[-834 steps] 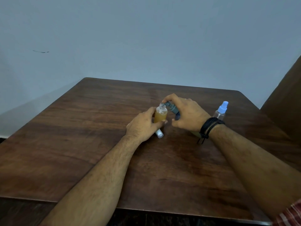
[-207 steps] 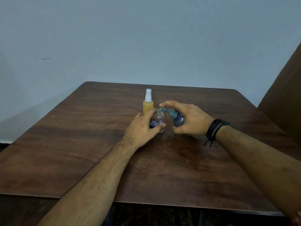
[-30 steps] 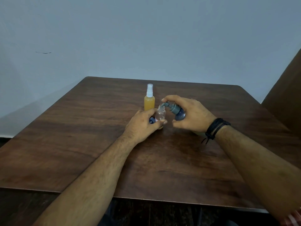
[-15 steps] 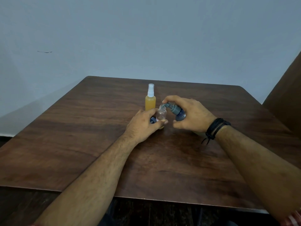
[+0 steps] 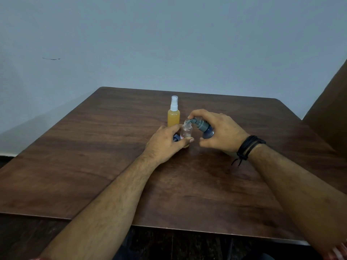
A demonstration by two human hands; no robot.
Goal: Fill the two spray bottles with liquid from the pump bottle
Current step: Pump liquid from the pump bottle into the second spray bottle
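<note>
Broadly, surface point(image 5: 93, 156): a dark brown wooden top that ran back to a pale blue-grey wall and carried every bottle near its middle.
Right hand point(image 5: 221, 134): its grip was closed around the pump bottle, fingers over the pump head and thumb underneath; a black cord wristband point(image 5: 247, 147) sat at the wrist.
Left hand point(image 5: 165, 145): its grip was wrapped around the lower part of the clear spray bottle, thumb in front, with a blue spray cap point(image 5: 176, 137) tucked against the fingers.
Pump bottle point(image 5: 206, 131): blue-tinted body with a grey pump, tilted over to the left, its nozzle tip at the open mouth of the clear spray bottle.
Filled spray bottle point(image 5: 173, 117): upright just behind the left hand, full of orange-yellow liquid, white sprayer fitted on top.
Clear spray bottle point(image 5: 186, 131): upright on the surface between both hands, neck uncapped, mostly transparent, with a little yellowish liquid at its base.
Liquid flow: too small to tell whether any was leaving the nozzle.
</note>
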